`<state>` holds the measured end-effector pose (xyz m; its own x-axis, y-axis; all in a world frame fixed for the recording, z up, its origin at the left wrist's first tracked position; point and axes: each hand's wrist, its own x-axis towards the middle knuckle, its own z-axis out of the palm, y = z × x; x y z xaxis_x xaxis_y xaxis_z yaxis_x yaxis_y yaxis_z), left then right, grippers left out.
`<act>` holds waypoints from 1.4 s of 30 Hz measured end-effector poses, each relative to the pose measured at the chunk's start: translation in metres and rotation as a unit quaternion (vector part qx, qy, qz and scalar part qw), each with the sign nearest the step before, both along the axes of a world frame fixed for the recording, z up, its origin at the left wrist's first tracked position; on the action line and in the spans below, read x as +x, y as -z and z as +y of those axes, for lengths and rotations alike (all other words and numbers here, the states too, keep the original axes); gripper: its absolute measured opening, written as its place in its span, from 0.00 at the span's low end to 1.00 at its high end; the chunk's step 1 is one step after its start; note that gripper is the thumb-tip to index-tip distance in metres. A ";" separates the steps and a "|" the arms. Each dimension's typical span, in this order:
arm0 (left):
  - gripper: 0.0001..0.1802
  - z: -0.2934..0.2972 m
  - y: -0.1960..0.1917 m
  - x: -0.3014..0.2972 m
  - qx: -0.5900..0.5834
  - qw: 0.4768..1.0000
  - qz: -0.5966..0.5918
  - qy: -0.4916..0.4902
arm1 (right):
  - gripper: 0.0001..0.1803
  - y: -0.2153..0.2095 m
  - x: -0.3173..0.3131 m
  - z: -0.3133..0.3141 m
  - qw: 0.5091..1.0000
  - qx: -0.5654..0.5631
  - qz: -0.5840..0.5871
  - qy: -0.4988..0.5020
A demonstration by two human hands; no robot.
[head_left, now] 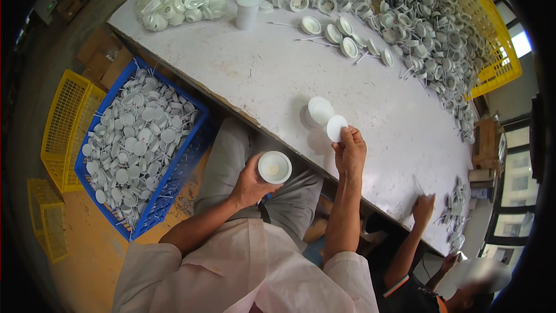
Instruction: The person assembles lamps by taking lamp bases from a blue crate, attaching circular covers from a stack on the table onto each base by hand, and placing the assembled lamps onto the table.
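Over my lap, my left hand (248, 186) is closed around a white round lamp housing (274, 167), its open side up with a small yellowish round piece inside. My right hand (351, 152) pinches a thin white disc (336, 128) by its edge, above the table. Just beyond that disc stands a white round stack or cup (319, 109); the disc overlaps it in view, and I cannot tell whether they touch. Farther up the table lies a loose group of white round housings (348, 47), some with thin wires sticking out.
Left of my legs, a blue crate (200, 117) holds many wired white round parts, beside yellow crates (61, 133). Back left are a bag of white cups (185, 3) and a white tub (247, 11). A yellow basket (492, 17) spills housings. A co-worker's hand (423, 208) is at right.
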<state>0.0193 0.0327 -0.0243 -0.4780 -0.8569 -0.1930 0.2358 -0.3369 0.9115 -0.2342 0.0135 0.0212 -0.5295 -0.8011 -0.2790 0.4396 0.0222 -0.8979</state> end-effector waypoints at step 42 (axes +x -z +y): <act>0.22 -0.014 -0.025 -0.024 -0.091 0.993 -0.074 0.026 | 0.22 0.003 0.083 0.072 0.639 -0.207 0.729 -0.136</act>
<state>-0.0042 0.0188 0.0002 -0.5009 -0.8585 -0.1099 0.0803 -0.1725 0.9817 -0.1513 0.0853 0.0178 0.1880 -0.7642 0.6170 -0.8392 -0.4514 -0.3034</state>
